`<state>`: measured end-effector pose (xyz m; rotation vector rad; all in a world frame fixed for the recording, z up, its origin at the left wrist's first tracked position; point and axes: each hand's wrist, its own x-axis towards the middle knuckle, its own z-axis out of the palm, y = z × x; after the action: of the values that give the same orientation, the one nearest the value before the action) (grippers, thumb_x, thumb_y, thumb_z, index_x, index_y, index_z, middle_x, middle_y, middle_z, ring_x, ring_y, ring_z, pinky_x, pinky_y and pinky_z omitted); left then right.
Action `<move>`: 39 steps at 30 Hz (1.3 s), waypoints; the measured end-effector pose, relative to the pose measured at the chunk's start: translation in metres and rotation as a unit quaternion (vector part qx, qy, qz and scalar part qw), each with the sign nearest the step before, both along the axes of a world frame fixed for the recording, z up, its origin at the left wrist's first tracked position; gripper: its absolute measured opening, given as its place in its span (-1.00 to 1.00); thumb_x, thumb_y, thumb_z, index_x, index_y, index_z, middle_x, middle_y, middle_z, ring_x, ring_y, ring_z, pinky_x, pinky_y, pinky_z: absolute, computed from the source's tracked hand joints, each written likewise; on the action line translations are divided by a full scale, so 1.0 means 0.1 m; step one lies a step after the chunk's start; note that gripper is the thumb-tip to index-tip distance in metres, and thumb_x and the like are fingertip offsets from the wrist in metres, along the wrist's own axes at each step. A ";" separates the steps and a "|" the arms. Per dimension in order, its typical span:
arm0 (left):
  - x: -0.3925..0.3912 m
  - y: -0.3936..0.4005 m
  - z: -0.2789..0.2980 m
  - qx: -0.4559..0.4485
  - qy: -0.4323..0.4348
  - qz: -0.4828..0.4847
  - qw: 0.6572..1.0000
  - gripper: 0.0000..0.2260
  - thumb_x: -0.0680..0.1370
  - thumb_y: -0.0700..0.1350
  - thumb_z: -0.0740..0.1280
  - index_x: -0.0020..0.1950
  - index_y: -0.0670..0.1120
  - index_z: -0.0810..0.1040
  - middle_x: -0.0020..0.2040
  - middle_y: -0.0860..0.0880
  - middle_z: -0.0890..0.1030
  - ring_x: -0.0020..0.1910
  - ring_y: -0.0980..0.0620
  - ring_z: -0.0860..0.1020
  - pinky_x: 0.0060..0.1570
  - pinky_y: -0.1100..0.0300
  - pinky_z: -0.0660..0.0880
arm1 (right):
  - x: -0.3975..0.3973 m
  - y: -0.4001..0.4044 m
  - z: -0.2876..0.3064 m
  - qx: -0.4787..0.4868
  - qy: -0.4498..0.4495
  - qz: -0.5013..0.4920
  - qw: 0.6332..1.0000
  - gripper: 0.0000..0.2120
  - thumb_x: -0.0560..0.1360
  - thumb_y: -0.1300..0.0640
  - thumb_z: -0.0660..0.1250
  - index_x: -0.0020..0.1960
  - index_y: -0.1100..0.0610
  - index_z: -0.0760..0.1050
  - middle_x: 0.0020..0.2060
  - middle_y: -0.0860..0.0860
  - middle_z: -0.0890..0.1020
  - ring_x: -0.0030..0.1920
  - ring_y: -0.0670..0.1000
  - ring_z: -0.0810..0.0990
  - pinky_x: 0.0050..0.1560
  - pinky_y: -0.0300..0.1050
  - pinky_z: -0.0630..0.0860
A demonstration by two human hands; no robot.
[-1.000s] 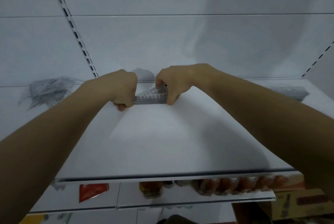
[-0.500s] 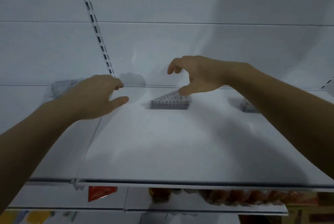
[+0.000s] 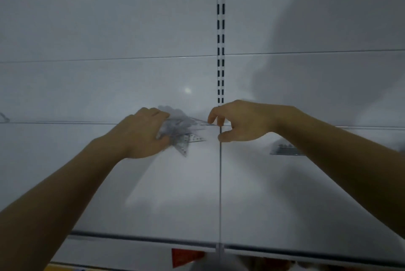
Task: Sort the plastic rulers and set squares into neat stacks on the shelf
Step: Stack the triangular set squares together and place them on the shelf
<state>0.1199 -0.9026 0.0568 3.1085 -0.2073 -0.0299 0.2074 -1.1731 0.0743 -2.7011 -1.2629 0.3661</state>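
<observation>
A loose pile of clear plastic set squares [image 3: 183, 134] lies at the back of the white shelf [image 3: 175, 194], near the rear wall. My left hand [image 3: 142, 134] is closed on the left side of that pile, with corners of the set squares sticking out to its right. My right hand [image 3: 238, 121] hovers just right of the pile with fingers curled apart and nothing in them. A tidy stack of set squares [image 3: 285, 150] sits further right on the shelf, partly hidden behind my right forearm.
A slotted upright [image 3: 220, 36] runs down the rear wall, and a seam [image 3: 220, 183] divides the shelf into two panels. The shelf's front edge [image 3: 153, 238] crosses the bottom. A red packet [image 3: 186, 256] shows on the lower shelf.
The view has swung left. Both hands left the tidy stack, which now lies to the right. My left hand has closed on the loose pile; my right hand has followed beside it.
</observation>
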 end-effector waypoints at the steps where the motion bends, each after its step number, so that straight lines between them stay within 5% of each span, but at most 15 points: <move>1: 0.01 0.07 -0.02 -0.009 -0.003 0.000 1.000 -0.19 0.35 0.40 -0.02 0.43 -0.05 0.40 0.34 -0.09 0.49 0.30 -0.14 0.44 0.27 -0.14 0.42 | -0.02 0.12 -0.04 0.006 0.002 -0.015 1.000 -0.52 0.56 -0.14 0.34 0.42 -0.02 0.39 0.22 -0.04 0.57 -0.03 -0.10 0.51 0.08 -0.15 0.45; 4: 0.07 0.23 -0.09 -0.037 0.005 0.007 0.999 -0.26 0.46 0.26 0.01 0.55 -0.10 0.28 0.48 -0.13 0.39 0.41 -0.15 0.36 0.38 -0.09 0.35 | -0.02 0.44 -0.22 0.041 -0.012 -0.087 0.995 -0.50 0.60 -0.25 0.20 0.35 0.08 0.44 0.18 0.03 0.60 0.11 0.07 0.57 0.16 0.01 0.52; 6: 0.14 0.34 -0.16 -0.068 0.008 0.007 0.998 -0.37 0.53 0.14 0.07 0.56 -0.11 0.27 0.51 -0.12 0.35 0.44 -0.13 0.34 0.42 -0.03 0.31 | -0.02 0.63 -0.31 0.066 -0.031 -0.146 0.987 -0.47 0.62 -0.26 0.15 0.23 0.18 0.52 0.08 0.09 0.64 0.04 0.11 0.60 0.09 0.04 0.55; 9: 0.26 0.45 -0.26 -0.118 0.004 -0.014 0.993 -0.48 0.54 0.12 0.09 0.43 -0.07 0.45 0.30 -0.10 0.51 0.25 -0.12 0.48 0.26 -0.01 0.44 | -0.02 0.84 -0.39 0.104 -0.026 -0.210 0.972 -0.48 0.57 -0.23 0.28 0.05 0.26 0.62 -0.08 0.20 0.69 -0.08 0.16 0.65 0.00 0.10 0.61; 11: 0.33 0.48 -0.36 -0.137 -0.009 -0.038 0.990 -0.58 0.55 0.13 0.13 0.28 -0.03 0.54 0.10 -0.03 0.54 0.08 -0.07 0.51 0.08 -0.03 0.51 | -0.01 0.90 -0.40 0.129 0.007 -0.235 0.963 -0.59 0.53 -0.16 0.38 -0.02 0.21 0.66 -0.14 0.15 0.71 -0.12 0.12 0.69 -0.04 0.03 0.64; 14: 0.40 0.53 -0.51 -0.164 -0.058 -0.058 0.983 -0.72 0.61 0.06 0.23 0.24 -0.02 0.53 0.04 0.01 0.50 0.05 -0.03 0.49 0.05 -0.01 0.52 | 0.02 0.90 -0.32 0.151 0.027 -0.267 0.951 -0.71 0.55 -0.11 0.41 -0.05 0.13 0.68 -0.26 -0.03 0.65 -0.23 -0.06 0.61 -0.25 -0.27 0.47; 17: 0.43 0.56 -0.61 -0.202 -0.097 -0.063 0.973 -0.78 0.61 0.01 0.26 0.21 -0.02 0.53 0.05 0.01 0.50 0.06 -0.02 0.48 0.04 -0.04 0.53 | 0.09 0.84 -0.23 0.165 0.013 -0.309 0.936 -0.67 0.58 0.00 0.37 -0.04 0.29 0.65 -0.19 0.23 0.68 -0.24 0.09 0.61 -0.28 -0.20 0.43; 20: 0.45 0.56 -0.66 -0.212 -0.114 -0.063 0.969 -0.80 0.60 0.02 0.25 0.19 0.02 0.52 0.04 0.03 0.49 0.07 -0.02 0.47 0.04 -0.07 0.53 | 0.09 0.78 -0.10 0.209 -0.025 -0.344 0.915 -0.76 0.58 0.07 0.35 -0.05 0.24 0.67 -0.18 0.20 0.69 -0.30 0.05 0.57 -0.28 -0.18 0.45; 23: 0.47 0.57 -0.70 -0.215 -0.130 -0.063 0.966 -0.79 0.59 0.03 0.27 0.21 0.05 0.49 0.06 0.04 0.49 0.10 -0.02 0.46 0.06 -0.08 0.52 | 0.01 0.80 -0.08 0.344 -0.130 -0.360 0.858 -0.83 0.59 0.09 0.34 -0.08 0.14 0.66 -0.24 -0.01 0.67 -0.30 -0.08 0.53 -0.27 -0.25 0.43; 26: 0.48 0.56 -0.67 -0.249 -0.178 -0.076 0.949 -0.82 0.60 -0.02 0.30 0.20 0.03 0.53 0.10 0.05 0.52 0.11 0.00 0.49 0.07 0.00 0.52 | -0.09 0.93 -0.20 0.537 -0.022 -0.325 0.778 -0.86 0.59 0.13 0.38 -0.08 0.15 0.67 -0.41 -0.08 0.59 -0.43 -0.03 0.49 -0.33 -0.10 0.45; 28: 0.44 0.53 -0.57 -0.348 -0.200 -0.076 0.913 -0.90 0.64 -0.08 0.26 0.04 0.05 0.57 0.01 0.06 0.58 -0.02 0.08 0.53 -0.02 0.20 0.50 | -0.16 1.01 -0.31 0.582 0.080 -0.287 0.756 -0.87 0.60 0.22 0.35 -0.05 0.19 0.67 -0.44 0.05 0.55 -0.45 0.03 0.48 -0.36 -0.07 0.45; 30: 0.38 0.49 -0.46 -0.497 -0.142 -0.050 0.854 -0.74 0.68 -0.05 0.15 -0.05 0.00 0.61 -0.09 0.00 0.65 -0.14 0.04 0.58 -0.15 0.21 0.50 | -0.21 1.07 -0.37 0.579 0.147 -0.252 0.761 -0.87 0.60 0.31 0.33 0.02 0.23 0.66 -0.40 0.05 0.58 -0.41 0.04 0.52 -0.32 -0.09 0.52; 32: 0.32 0.45 -0.37 -0.634 -0.022 -0.025 0.773 -0.58 0.70 0.09 0.06 0.03 -0.08 0.65 -0.10 -0.15 0.68 -0.25 -0.09 0.60 -0.25 0.09 0.51 | -0.24 1.14 -0.38 0.569 0.170 -0.220 0.774 -0.87 0.58 0.36 0.33 0.05 0.26 0.65 -0.34 0.05 0.60 -0.38 0.06 0.57 -0.28 -0.09 0.56; 35: 0.25 0.39 -0.35 -0.725 0.100 -0.019 0.681 -0.34 0.59 0.31 -0.05 0.18 -0.16 0.61 -0.01 -0.28 0.66 -0.35 -0.13 0.56 -0.34 0.09 0.48 | -0.31 1.25 -0.39 0.574 0.155 -0.208 0.777 -0.90 0.57 0.37 0.34 -0.01 0.25 0.62 -0.30 0.04 0.63 -0.35 0.10 0.63 -0.25 -0.04 0.61; 39: 0.24 0.39 -0.33 -0.819 0.140 -0.053 0.554 -0.23 0.48 0.44 0.06 0.21 -0.21 0.58 0.01 -0.29 0.63 -0.27 -0.15 0.55 -0.25 0.08 0.46 | -0.39 1.35 -0.37 0.662 0.215 -0.223 0.683 -0.92 0.57 0.40 0.30 -0.03 0.29 0.54 -0.23 0.13 0.61 -0.32 0.09 0.66 -0.25 -0.11 0.62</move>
<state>0.1435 -0.8633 0.0239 1.1394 -0.2031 -0.1923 0.1681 -1.0381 0.0370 -1.3818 -0.3308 -0.0369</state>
